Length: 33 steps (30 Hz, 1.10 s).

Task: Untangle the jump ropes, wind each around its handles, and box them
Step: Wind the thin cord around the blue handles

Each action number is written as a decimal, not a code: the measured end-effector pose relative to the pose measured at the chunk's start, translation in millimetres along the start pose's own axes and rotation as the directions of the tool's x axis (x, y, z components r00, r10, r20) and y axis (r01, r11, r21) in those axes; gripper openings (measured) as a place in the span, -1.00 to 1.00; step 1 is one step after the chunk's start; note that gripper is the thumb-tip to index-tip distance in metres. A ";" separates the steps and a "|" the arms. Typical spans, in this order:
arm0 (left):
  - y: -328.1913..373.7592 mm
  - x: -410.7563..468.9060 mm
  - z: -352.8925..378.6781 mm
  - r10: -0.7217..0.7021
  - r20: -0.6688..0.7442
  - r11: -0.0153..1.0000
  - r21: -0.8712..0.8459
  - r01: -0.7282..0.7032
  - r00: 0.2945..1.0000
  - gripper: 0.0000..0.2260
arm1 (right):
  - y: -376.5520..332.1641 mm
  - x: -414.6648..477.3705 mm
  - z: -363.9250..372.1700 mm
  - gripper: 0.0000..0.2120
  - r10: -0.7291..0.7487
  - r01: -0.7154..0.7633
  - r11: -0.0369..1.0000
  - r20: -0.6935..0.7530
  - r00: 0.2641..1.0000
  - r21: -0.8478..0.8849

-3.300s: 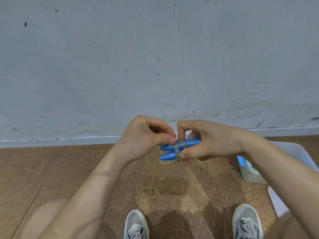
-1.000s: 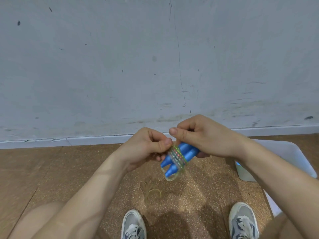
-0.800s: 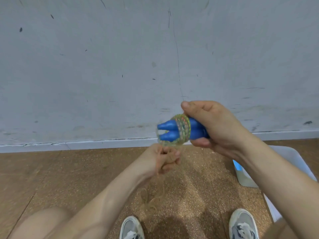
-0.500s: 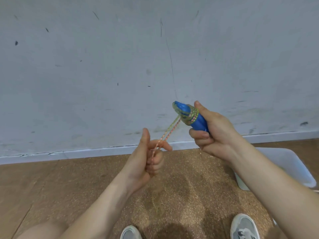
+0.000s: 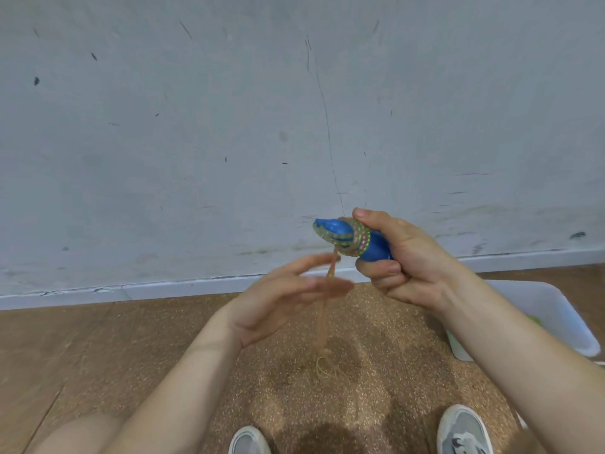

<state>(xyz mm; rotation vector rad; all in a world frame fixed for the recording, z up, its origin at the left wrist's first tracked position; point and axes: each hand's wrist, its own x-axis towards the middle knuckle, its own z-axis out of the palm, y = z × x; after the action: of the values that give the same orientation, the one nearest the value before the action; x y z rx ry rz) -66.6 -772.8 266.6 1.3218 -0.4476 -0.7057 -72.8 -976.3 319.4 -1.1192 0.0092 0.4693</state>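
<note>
- A grey, scuffed wall fills the view beyond both of my grips. It meets a pale skirting board at about the level of my left grip.
- The brown, speckled floor spreads out below both grips.
- A white box sits on the floor, below and to the right of my right grip. My right forearm partly hides it.
- My right grip is raised in front of the wall and clenched round the butt end of the blue handles, thumb on top and fingers curled underneath.
- My left grip, lower and to the left of the right one, is spread, its fingers straight and blurred. It holds nothing.
- Two grey shoes stand at the bottom edge, well below the grips: the left shoe and the right shoe.
- The handles stick out leftward from my right grip, tapered end pointing left.
- The multicoloured jump rope is wound in tight coils round the handles, touching my right thumb.
- A loose tail of the rope drops from the coils past my left fingertips to a small heap on the floor. I cannot tell whether it touches those fingers.
</note>
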 end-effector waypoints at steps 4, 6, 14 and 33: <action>11.5 14.4 26.0 0.188 -0.209 0.965 -0.144 -0.220 0.960 -0.57 | 7.9 6.6 4.7 -0.74 0.015 -0.014 0.999 -0.013 1.000 0.048; 10.2 19.3 34.1 0.180 -0.420 0.971 -0.068 -0.228 0.890 -0.78 | 7.7 8.8 5.0 -0.78 -0.003 0.009 0.997 -0.086 0.996 0.073; -16.3 25.3 46.4 0.562 -0.263 0.005 0.949 0.315 0.784 -0.88 | 27.2 18.9 8.8 -0.79 -0.275 0.179 0.952 -0.438 0.856 -0.248; 6.4 -1.1 27.2 0.543 0.012 -0.141 0.987 0.077 0.840 -0.70 | 34.6 25.4 -6.3 -0.71 -0.488 0.076 0.286 -0.077 0.869 -0.955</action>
<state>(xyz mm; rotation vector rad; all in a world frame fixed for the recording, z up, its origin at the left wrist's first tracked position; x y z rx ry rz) -84.2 -791.0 278.6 2.7024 -0.9403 0.6179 -61.1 -960.6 280.7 -2.3459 -0.1751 -0.1755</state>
